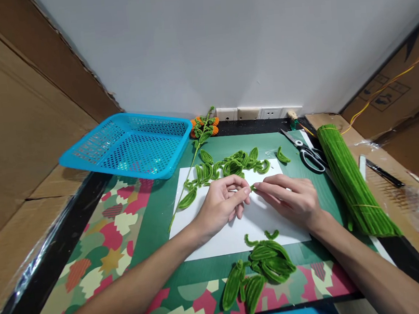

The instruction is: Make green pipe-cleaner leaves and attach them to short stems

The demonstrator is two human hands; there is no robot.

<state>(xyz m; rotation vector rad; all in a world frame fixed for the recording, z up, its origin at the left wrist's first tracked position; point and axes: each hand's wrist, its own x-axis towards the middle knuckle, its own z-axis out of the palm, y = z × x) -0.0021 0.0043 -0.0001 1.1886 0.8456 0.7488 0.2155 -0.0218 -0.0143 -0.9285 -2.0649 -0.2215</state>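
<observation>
Over the white paper [216, 246], my left hand [224, 199] and my right hand [288, 196] meet with pinched fingers. Between their fingertips shows a small bit of green pipe cleaner [252, 188]; most of it is hidden by the fingers. Just beyond the hands lies a row of green pipe-cleaner leaves and curled pieces [234, 164]. A second pile of looped leaves [272, 261] sits at the near edge of the paper, closer to me. One stemmed flower [202, 135] with orange blooms rests left of the row.
A blue plastic basket [136, 153] stands at the back left. On the right are black-handled scissors [311, 158], a thick bundle of green pipe cleaners [356, 184] and a black pen-like tool [384, 172]. Wall sockets [271, 113] line the back; cardboard [18, 80] flanks the table.
</observation>
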